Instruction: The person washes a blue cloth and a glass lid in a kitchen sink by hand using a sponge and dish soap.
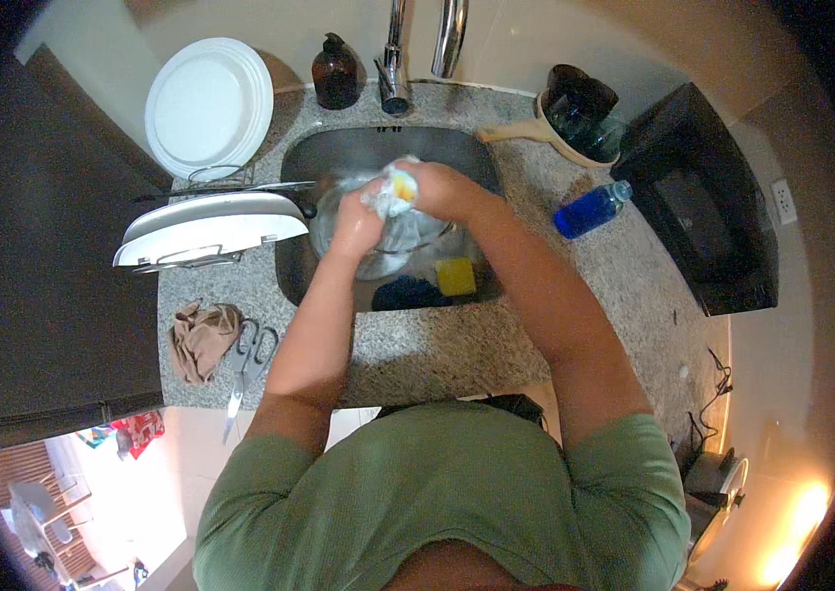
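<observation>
My left hand [358, 225] and my right hand [441, 188] come together above the sink [299, 273]. Between them they grip a foam-covered white cloth [396, 193] with a yellow-orange patch; foam and fingers hide its full shape. Under the hands, a round, clear bowl or lid [417, 236] lies in the basin with suds about it. On the sink floor near the front rest a yellow sponge [456, 276] and a dark blue cloth or scouring pad [410, 293].
Left of the sink stand white plates [209, 109], racked pans [218, 229], a crumpled brown cloth [203, 340] and scissors [247, 362]. Behind are a pump bottle [334, 74] and faucet [392, 85]. At right are a blue-liquid bottle [591, 210], a pan of dishes [580, 125] and a black appliance [698, 207].
</observation>
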Motion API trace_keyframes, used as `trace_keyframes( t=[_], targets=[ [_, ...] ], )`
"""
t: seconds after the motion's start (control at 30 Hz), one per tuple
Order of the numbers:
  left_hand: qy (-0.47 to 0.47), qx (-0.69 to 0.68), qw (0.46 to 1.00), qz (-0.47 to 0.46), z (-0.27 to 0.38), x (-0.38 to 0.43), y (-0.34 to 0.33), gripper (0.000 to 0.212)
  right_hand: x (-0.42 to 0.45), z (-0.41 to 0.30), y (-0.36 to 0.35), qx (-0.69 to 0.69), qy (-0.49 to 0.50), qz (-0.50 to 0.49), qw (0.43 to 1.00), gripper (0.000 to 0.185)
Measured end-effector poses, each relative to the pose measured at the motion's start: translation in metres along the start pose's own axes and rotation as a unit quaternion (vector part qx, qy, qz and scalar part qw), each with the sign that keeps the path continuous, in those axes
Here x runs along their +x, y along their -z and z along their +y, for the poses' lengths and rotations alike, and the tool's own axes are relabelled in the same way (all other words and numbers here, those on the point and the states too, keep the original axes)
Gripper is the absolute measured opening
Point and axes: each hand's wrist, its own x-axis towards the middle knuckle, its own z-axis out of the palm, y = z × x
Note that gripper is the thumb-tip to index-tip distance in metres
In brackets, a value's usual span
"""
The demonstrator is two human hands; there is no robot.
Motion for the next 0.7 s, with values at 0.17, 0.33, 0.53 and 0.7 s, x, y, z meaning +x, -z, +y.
trace_keyframes(
  t=[0.17,0.33,0.53,0.7],
  targets=[
    [0.035,-0.058,0.988,0.142,0.001,0.010,0.013,0.022,-0.017,0.021,0.022,0.064,0.010,0.025,0.998,0.029],
    [0.111,-0.150,0.969,0.159,0.016,0.011,-0.010,0.021,-0.028,0.046,-0.005,0.491,-0.104,0.229,0.834,0.016],
    [0.210,-0.240,0.930,0.184,0.016,0.014,-0.015,0.024,-0.035,0.028,-0.009,0.666,-0.123,0.331,0.658,0.023],
    [0.194,-0.121,0.972,-0.058,-0.002,0.022,-0.002,0.032,-0.031,0.032,-0.002,0.147,-0.153,0.303,0.929,0.023]
  ],
)
